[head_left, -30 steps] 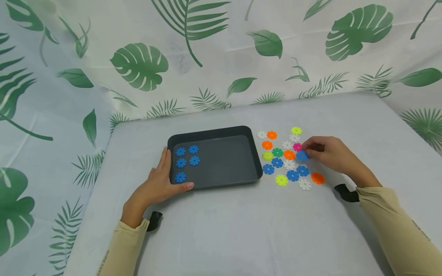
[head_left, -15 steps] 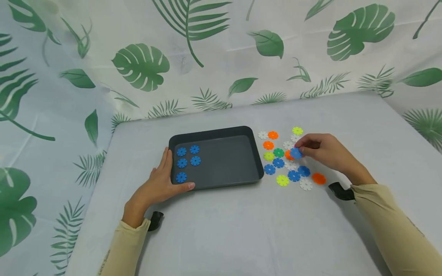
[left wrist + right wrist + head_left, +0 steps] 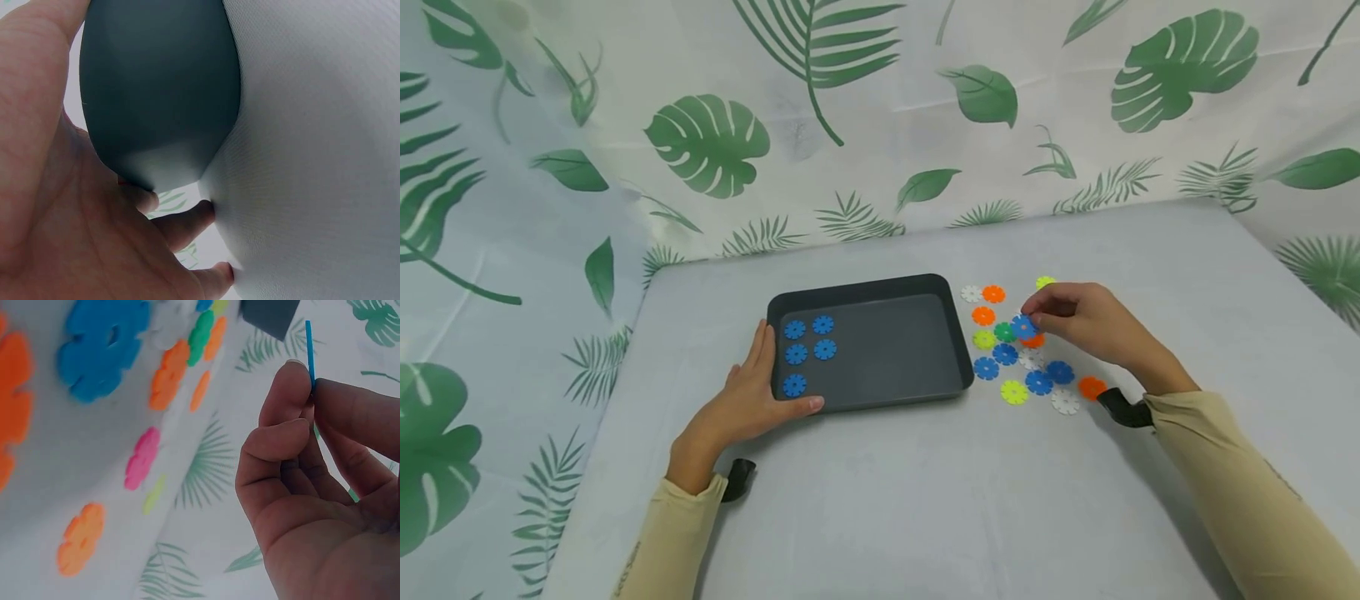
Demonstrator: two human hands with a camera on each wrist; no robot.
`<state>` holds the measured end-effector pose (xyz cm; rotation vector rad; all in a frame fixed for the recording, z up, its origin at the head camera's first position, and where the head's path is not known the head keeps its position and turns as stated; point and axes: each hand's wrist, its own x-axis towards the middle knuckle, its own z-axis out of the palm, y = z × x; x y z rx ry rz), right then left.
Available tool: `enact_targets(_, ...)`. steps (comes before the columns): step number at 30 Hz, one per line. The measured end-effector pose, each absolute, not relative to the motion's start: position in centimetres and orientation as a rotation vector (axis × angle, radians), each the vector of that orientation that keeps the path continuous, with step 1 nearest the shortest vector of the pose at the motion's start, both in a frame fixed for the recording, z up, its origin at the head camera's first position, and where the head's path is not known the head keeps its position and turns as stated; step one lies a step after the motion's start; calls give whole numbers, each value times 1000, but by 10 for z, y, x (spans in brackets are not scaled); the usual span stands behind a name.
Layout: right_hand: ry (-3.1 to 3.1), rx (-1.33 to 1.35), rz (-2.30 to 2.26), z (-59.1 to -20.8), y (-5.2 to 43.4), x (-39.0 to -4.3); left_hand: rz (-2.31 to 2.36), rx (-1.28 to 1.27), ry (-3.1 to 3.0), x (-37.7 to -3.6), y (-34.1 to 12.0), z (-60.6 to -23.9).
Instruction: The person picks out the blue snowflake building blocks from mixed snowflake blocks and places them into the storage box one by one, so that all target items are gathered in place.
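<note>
My right hand (image 3: pixel 1093 329) pinches a blue notched plastic disc (image 3: pixel 1023 327) between thumb and fingertips, over the loose discs right of the tray. In the right wrist view that disc (image 3: pixel 310 353) shows edge-on, upright at the fingertips. My left hand (image 3: pixel 741 412) rests against the front left corner of a dark grey rectangular tray (image 3: pixel 895 354). Its fingers lie straight along the left wall, the thumb on the front rim. The left wrist view shows the tray's outer wall (image 3: pixel 159 87) beside the palm. Several blue discs (image 3: pixel 796 354) lie flat in the tray's left part.
Loose discs lie scattered right of the tray: blue ones (image 3: pixel 1038 383), orange (image 3: pixel 993 293), white (image 3: pixel 1064 402), yellow (image 3: pixel 1014 392) and green (image 3: pixel 1004 332). A pink disc (image 3: pixel 142 458) shows in the right wrist view. A leaf-print cloth (image 3: pixel 850 125) hangs behind the white-covered table (image 3: pixel 887 500).
My right hand has moved left and slightly away from me, carrying the blue disc from beside the pink one to over the green and orange discs. The left hand and tray have stayed put.
</note>
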<state>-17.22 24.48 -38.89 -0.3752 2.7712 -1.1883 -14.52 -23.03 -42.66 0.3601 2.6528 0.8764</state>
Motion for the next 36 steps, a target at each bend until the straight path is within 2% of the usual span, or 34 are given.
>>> enact_targets(22,2666,-518,-1267,-367,196,-188,874,355,2652,-148,-231,-428)
enact_targets(36,2573,-606,-1359,-367,165,-198,876,354,2656,-148,-231,-429)
